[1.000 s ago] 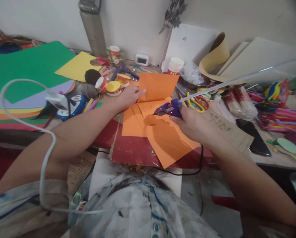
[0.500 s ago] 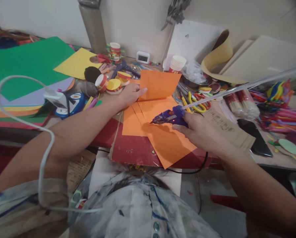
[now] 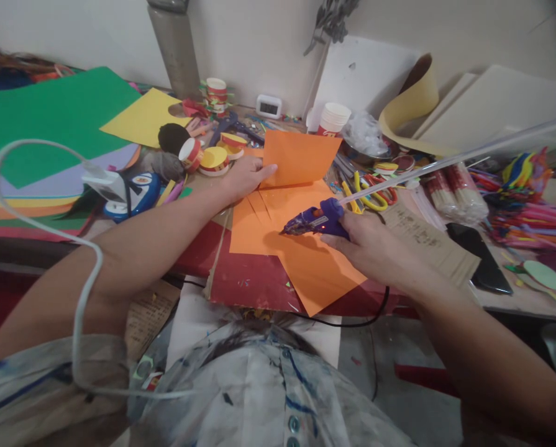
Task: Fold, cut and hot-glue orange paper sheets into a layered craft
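In the head view, the left hand (image 3: 246, 179) pinches a raised orange flap (image 3: 300, 156). The right hand (image 3: 368, 241) grips a glue gun (image 3: 328, 217), long axis leftward, nozzle (image 3: 293, 226) over an orange sheet (image 3: 317, 273) lying between the hands, nearer the right.
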`<state>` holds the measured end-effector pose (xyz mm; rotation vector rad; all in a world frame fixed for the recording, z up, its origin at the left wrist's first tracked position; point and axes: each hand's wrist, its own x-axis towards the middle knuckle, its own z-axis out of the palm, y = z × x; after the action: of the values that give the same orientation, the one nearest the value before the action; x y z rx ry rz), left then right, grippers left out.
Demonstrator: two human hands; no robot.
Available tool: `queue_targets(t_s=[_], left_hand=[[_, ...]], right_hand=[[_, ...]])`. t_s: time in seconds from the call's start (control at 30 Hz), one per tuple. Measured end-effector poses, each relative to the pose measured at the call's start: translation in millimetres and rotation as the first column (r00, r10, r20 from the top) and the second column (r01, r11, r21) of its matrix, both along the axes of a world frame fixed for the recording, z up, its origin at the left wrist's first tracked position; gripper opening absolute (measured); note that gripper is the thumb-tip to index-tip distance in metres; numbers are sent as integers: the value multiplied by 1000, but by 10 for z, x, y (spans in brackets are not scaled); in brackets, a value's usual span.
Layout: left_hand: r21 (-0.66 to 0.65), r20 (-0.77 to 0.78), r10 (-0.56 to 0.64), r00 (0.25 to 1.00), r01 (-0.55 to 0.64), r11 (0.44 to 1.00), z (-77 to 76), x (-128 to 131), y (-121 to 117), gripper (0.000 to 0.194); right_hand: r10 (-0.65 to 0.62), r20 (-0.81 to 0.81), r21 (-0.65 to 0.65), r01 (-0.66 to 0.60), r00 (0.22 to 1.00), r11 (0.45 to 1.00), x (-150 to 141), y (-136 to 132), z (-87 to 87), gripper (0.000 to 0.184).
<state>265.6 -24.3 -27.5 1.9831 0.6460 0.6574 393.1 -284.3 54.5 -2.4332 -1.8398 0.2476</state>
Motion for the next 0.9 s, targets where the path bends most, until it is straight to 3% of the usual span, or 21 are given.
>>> queue_targets(t_s=[0.23,0.6,0.9], left_hand=[[139,-51,32,998,-25,990,-42,6,54,40],[135,-34,52,998,-47,990,-41,28,57,38],[104,-37,55,998,-51,993,54,15,-23,40]], right_hand=[[-13,-23,13,13,1000,1000,-1,19,4,12],[-20,10,4,20,1000,1000,-4,-10,24,15],[-28,12,51,27,1000,998,-27,154,-49,20]])
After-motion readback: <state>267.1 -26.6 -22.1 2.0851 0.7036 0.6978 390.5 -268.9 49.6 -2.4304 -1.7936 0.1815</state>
